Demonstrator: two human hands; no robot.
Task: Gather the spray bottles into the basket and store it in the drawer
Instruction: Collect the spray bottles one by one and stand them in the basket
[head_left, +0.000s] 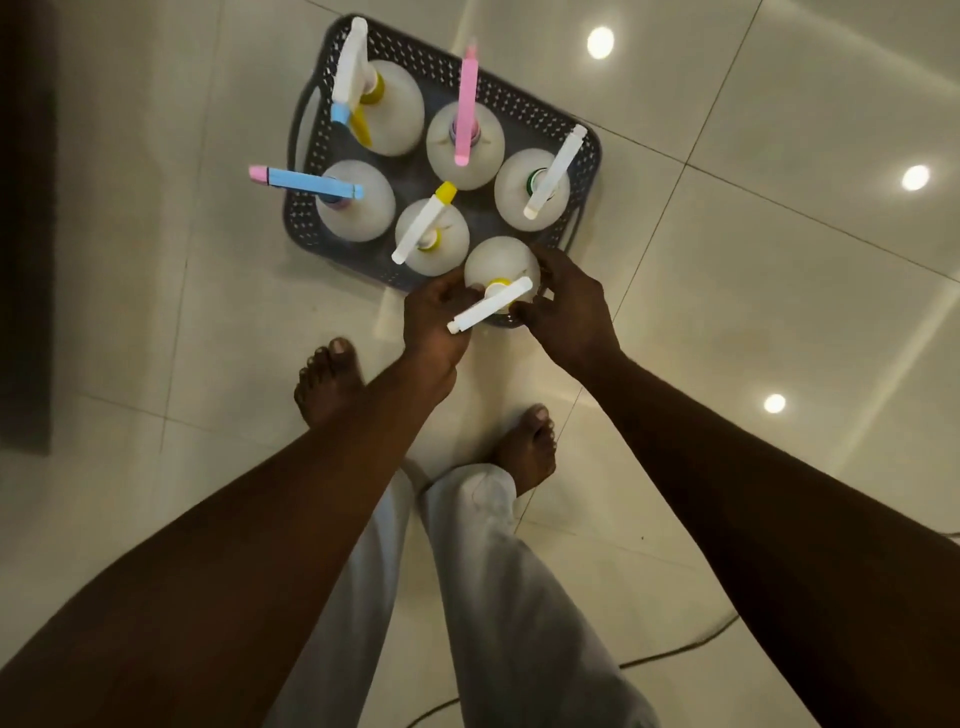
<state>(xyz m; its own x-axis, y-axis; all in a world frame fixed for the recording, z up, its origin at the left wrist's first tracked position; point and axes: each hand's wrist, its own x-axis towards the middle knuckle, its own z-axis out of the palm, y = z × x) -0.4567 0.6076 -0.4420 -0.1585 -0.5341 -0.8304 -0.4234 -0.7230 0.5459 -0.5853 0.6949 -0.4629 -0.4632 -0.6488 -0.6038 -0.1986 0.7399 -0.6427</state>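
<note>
In the grey basket (524, 111), six frosted spray bottles (501, 262) (coloured triggers), upright

glossy cream floor tiles (727, 270) with reflected ceiling lights (600, 42); dark furniture edge (26, 234) at left; thin dark cable (675, 652) lying on the floor at lower right.

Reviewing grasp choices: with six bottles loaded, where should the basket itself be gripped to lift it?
Best by the two loop handles on the short ends of the basket, one hand from each side. The upright spray bottles crowd the inside and their nozzles overhang the rim.
</note>
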